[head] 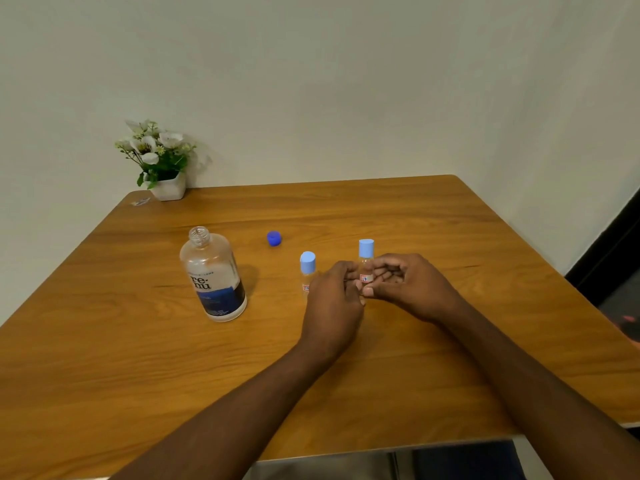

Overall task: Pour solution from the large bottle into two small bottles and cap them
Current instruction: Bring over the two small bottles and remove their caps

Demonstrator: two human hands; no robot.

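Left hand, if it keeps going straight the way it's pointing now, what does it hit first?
Probably the small bottle the right hand holds: the left hand points forward and slightly right, fingertips already at it. The other small bottle stands just left of that line, though depth is unclear.

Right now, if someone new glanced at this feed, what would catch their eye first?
Both hands meet at table centre: the right hand and left hand grip a small light-blue-capped bottle. A second capped small bottle stands just left of them. Further left stands the open renu solution bottle, its dark blue cap lying apart behind.
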